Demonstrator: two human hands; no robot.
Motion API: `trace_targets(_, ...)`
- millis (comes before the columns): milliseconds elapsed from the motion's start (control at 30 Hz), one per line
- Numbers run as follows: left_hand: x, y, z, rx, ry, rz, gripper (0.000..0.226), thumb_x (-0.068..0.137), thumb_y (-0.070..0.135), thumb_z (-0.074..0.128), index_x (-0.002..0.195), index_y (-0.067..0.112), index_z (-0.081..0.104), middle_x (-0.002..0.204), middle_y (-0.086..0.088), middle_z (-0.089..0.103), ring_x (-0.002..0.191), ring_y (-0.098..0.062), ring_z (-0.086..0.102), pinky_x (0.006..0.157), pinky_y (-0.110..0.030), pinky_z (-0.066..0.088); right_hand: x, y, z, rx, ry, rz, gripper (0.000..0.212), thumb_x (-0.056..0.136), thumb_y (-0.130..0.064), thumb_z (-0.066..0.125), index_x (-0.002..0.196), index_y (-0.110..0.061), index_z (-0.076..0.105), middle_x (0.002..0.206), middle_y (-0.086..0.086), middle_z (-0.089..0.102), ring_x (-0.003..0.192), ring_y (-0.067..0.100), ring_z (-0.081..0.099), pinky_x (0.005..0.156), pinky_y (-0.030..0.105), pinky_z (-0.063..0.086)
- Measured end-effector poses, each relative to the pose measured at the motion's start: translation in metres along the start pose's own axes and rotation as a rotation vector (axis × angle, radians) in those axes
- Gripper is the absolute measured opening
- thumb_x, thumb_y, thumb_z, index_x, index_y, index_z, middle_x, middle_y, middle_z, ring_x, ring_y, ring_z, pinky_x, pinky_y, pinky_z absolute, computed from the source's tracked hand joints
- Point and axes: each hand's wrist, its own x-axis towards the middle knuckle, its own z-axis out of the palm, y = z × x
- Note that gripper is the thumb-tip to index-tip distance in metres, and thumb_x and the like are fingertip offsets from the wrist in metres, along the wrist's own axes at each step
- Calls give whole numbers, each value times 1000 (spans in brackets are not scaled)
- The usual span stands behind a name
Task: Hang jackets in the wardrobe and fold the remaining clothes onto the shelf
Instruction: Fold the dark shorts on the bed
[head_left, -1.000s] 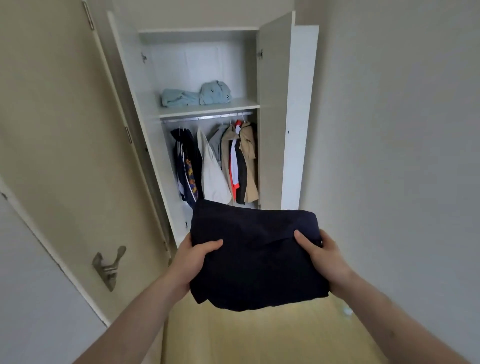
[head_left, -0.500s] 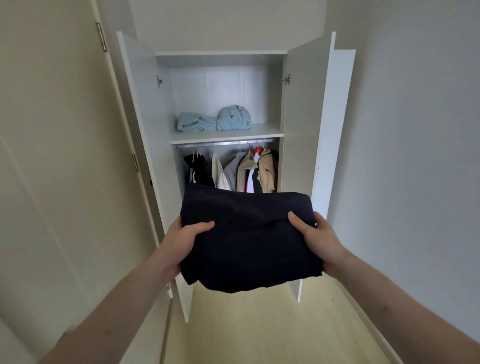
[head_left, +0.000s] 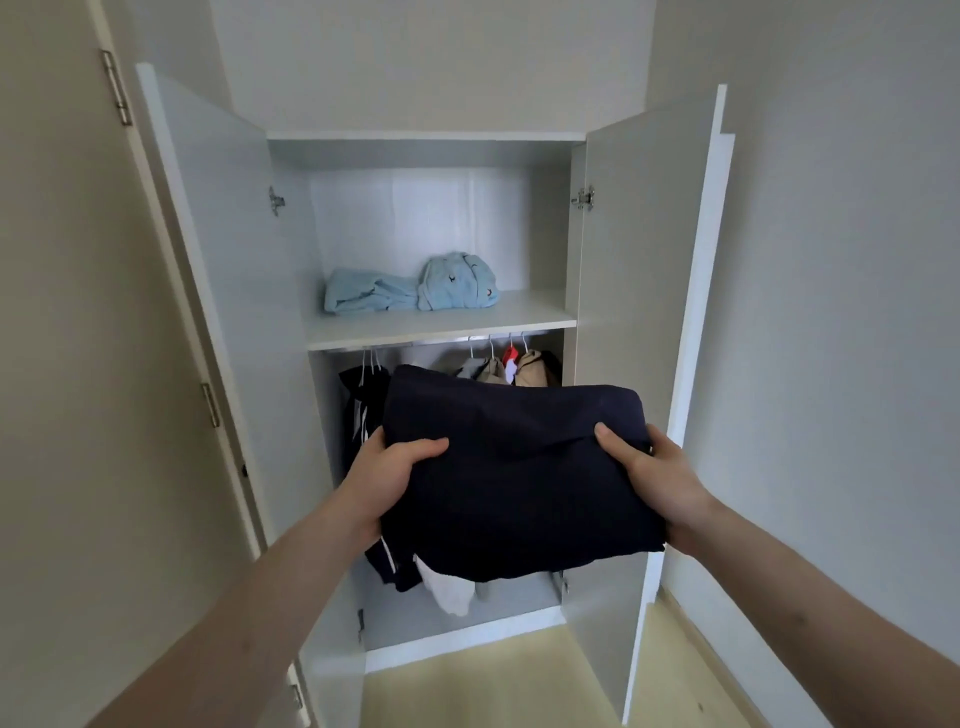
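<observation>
folded dark garment (head_left: 519, 478) held flat, long axis left-right, below shelf front | left hand (head_left: 387, 475) and right hand (head_left: 657, 475) gripping opposite ends, thumbs on top | shelf (head_left: 441, 325) above and ahead, equally near both; free space right of light-blue clothes (head_left: 410, 286)

Single head view — faces forward, close before open wardrobe (head_left: 431, 322), doors framing.

Both arms bare, extended forward from lower corners of frame. Left hand (head_left: 387, 475) and right hand (head_left: 657, 475) level, thumbs on top, fingers curled underneath, gripping.
</observation>
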Motion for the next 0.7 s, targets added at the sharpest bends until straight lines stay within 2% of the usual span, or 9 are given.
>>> trace_targets(133, 73, 12, 7, 10, 5, 34, 48, 80, 18, 83, 124, 26, 65, 112, 0, 77, 96, -25, 76, 84, -44, 62, 70, -10, 7, -18, 22, -22, 47, 86, -48, 78, 126, -28, 62, 115, -7, 73, 100, 16, 73, 82, 34, 60)
trace_targets(267, 150, 20, 18, 22, 13, 57, 52, 79, 18, 83, 127, 26, 63, 116, -1, 75, 103, -28, 74, 93, -50, 58, 150, -10, 13, -19, 24, -41, 48, 87, -46, 77, 128, -26, 61, 116, -5, 73, 102, 19, 72, 92, 41, 60)
trace_targets(400, 231, 25, 34, 37, 41, 50, 55, 81, 18, 82, 131, 23, 60, 119, -3, 73, 105, -30, 72, 95, -51, 57, 239, -6, 14, -6, 13, -43, 48, 87, -45, 78, 127, -23, 63, 116, -3, 73, 102, 19, 72, 91, 40, 59)
trace_targets(567, 328, 37, 49, 48, 85, 38, 52, 80, 20, 83, 127, 24, 61, 116, -4, 74, 99, -27, 74, 78, -41, 61, 351, -10, 17, -8, -14, -27, 51, 85, -46, 79, 128, -23, 61, 118, -1, 71, 104, 21, 71, 95, 44, 58)
trace_targets(633, 364, 43, 53, 44, 107, 50, 52, 80, 19, 83, 126, 24, 60, 115, -4, 74, 97, -27, 75, 74, -40, 62, 392, -16, 22, 3, -25, -34, 52, 85, -45, 79, 128, -22, 61, 117, -1, 71, 102, 20, 71, 85, 38, 61)
trace_targets(700, 398, 48, 56, 45, 120, 55, 53, 81, 17, 82, 129, 20, 60, 115, -7, 74, 99, -30, 74, 82, -46, 62, 426, -19, 27, 21, -29, -38, 49, 85, -44, 80, 125, -22, 60, 111, -4, 70, 94, 14, 70, 62, 22, 59)
